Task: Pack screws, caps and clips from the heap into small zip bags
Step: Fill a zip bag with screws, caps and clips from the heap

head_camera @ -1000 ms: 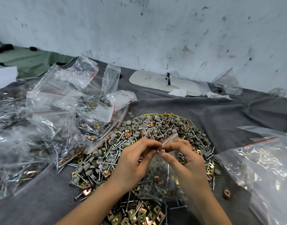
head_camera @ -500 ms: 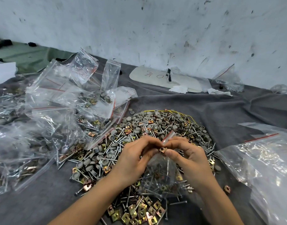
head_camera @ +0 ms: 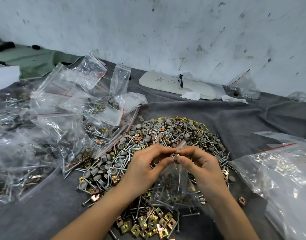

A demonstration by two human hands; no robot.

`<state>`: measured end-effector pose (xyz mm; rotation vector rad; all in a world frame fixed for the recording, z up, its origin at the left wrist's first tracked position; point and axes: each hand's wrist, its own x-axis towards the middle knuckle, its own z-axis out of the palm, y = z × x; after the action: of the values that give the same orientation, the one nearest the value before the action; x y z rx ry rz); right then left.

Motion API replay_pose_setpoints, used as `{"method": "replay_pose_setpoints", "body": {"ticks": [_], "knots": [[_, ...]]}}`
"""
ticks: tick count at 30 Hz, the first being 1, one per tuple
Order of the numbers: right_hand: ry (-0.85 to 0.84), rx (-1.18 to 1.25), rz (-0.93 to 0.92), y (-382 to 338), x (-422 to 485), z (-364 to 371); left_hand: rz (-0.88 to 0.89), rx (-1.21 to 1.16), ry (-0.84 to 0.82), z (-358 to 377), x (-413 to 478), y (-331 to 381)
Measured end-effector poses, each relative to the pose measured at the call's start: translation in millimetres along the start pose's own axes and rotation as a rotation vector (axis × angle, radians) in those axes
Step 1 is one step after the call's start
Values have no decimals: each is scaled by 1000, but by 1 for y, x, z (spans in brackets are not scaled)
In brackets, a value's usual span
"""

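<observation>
Small zip bag (head_camera: 173, 187), clear and already partly filled with screws and brass-coloured clips, hangs upright over the near side of the heap (head_camera: 166, 134), its bottom resting on the loose parts. Both hands meet at its mouth. The left hand (head_camera: 145, 165) curls its thumb and forefinger onto the bag's top edge, and the right hand (head_camera: 200, 163) pinches the same edge from the other side, so the fingertips almost touch. A small round metal piece (head_camera: 175, 155) sits between the fingertips; it may be a clip or a cap, too small to tell, and which hand grips it is unclear.

The heap mixes silver screws, grey round caps and square brass clips (head_camera: 148, 224), spread on a grey cloth (head_camera: 235, 122), with a thin yellow wire (head_camera: 192, 120) curving along its far rim. To the left lies a pile of filled bags (head_camera: 62, 118) with red zip lines. A large clear bag (head_camera: 278, 179) lies to the right. A white board (head_camera: 166, 84) with handwriting rests near the scuffed wall (head_camera: 166, 32).
</observation>
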<state>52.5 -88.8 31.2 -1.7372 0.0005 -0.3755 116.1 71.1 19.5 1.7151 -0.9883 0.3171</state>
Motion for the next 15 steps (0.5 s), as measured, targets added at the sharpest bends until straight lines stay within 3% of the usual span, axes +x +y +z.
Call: {"method": "replay_pose_setpoints", "body": {"ticks": [15], "knots": [[-14,17,-26,2,-2,7,-18,46,54,2,0,-4]]}}
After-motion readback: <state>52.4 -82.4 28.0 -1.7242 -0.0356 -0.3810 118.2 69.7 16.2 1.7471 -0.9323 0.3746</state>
